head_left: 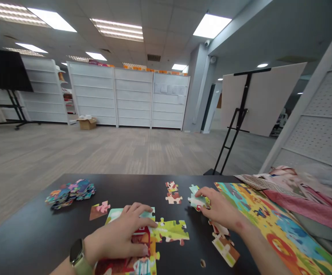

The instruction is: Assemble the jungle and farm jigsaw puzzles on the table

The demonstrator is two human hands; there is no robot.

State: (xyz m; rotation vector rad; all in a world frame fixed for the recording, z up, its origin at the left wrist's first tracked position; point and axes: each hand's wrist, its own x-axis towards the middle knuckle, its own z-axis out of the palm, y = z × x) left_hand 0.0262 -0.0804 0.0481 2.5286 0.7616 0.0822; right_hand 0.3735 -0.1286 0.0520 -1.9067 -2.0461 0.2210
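My left hand point(130, 233), a watch on its wrist, lies with fingers outstretched on a partly joined jigsaw puzzle point(168, 230) with a red and green farm picture. To the right, my right hand point(219, 208) pinches a pale blue and green puzzle piece point(195, 201) between thumb and fingers, just above the table. Below that hand are loose brown and cream pieces point(225, 250), partly covered by it. Two brown-and-white pieces point(174, 198) lie farther back in the middle. A brown piece with a pink shape point(99, 210) lies left of the joined part.
A heap of blue puzzle pieces point(71, 193) sits at the table's left. Along the right lies a colourful animal picture sheet point(259, 215), beside fabric and plastic bags point(312, 198). A small brown scrap point(202, 263) is near the front edge of the dark table point(31, 229).
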